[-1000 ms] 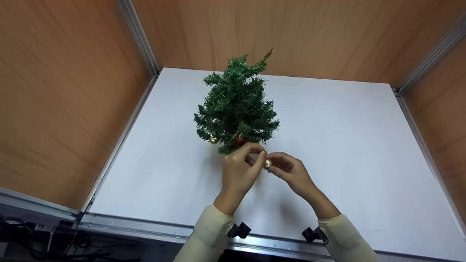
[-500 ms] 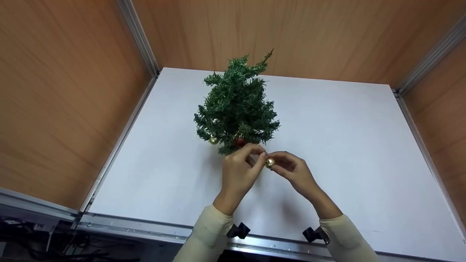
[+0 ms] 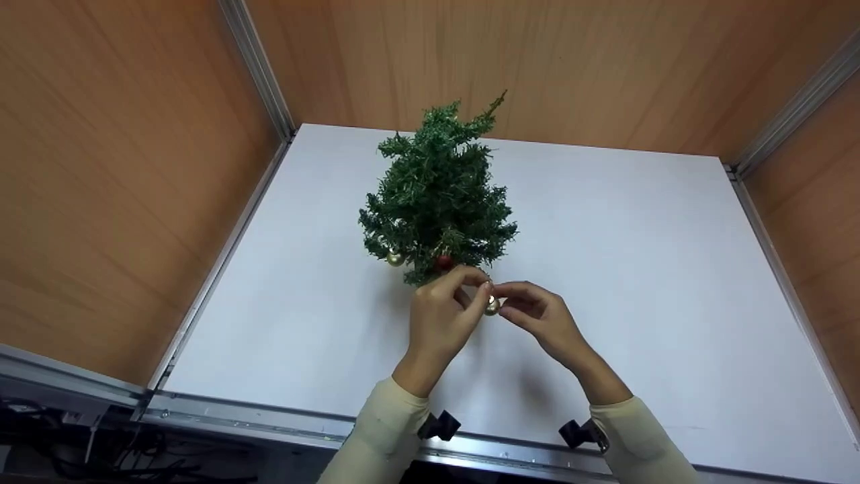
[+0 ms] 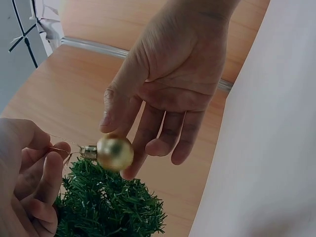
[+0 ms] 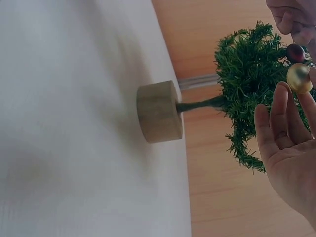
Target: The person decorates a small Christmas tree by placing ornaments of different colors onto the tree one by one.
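Note:
My left hand (image 3: pixel 440 316) pinches a thin gold thread (image 4: pixel 73 152) between thumb and fingers. From this thread a shiny gold bauble (image 4: pixel 116 152) extends toward my right hand (image 3: pixel 541 323). The right thumb and fingers are loosely spread beside the bauble, with the thumb tip close to it in the left wrist view. Just beyond both hands stands a small artificial Christmas tree (image 3: pixel 437 188). On its lower branches hang a red bauble (image 3: pixel 443 262) and another gold bauble (image 3: pixel 394 258).
The tree's trunk rises from a round wooden base (image 5: pixel 158 113) on the white tabletop (image 3: pixel 625 269). Wood-grain panels (image 3: pixel 537 67) with metal rails enclose the back and sides. Dark cables (image 3: pixel 134 450) lie below the front rail at left.
The gold bauble first shifted slightly right with the right fingers, then swung back left and down, out from between them. My left hand has kept its place by the tree.

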A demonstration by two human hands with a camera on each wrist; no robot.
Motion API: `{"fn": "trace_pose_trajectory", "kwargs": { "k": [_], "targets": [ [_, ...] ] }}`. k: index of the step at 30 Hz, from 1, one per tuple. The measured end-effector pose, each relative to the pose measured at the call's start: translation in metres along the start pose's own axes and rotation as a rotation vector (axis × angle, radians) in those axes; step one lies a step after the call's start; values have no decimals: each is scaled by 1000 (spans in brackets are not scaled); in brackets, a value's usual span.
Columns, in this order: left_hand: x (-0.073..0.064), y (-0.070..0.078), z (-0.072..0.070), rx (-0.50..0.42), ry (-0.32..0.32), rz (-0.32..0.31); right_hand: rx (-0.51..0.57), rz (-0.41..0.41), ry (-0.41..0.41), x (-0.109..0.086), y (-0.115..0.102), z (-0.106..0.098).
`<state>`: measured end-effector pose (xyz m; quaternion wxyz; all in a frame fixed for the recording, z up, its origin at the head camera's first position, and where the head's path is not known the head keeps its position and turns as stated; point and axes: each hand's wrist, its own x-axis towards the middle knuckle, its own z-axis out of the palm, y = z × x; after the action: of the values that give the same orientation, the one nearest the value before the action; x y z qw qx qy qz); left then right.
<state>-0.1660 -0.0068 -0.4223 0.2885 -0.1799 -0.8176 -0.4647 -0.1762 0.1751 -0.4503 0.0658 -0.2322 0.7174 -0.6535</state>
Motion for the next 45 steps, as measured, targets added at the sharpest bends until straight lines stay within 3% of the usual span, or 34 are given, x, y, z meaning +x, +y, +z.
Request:
{"fn": "trace_pose_trajectory", "kwargs": {
  "k": [6,14,23,32,40,45],
  "targets": [
    [0,-1,0,-5,6,7,-28,-30,27,0,-11,2],
    [0,-1,3,-7,-3,3,39,-108,42,1,-12,-1],
    [0,-3,11,29,-5,-9,15,-115,161,7,-22,0],
    [2,-3,19,20,-23,-29,11,-133,194,12,-23,0],
    [7,-2,23,68,4,-28,-33,-146,266,17,-29,1],
    [11,0,23,73,5,-42,-106,-174,266,20,-33,3]
  ]
}}
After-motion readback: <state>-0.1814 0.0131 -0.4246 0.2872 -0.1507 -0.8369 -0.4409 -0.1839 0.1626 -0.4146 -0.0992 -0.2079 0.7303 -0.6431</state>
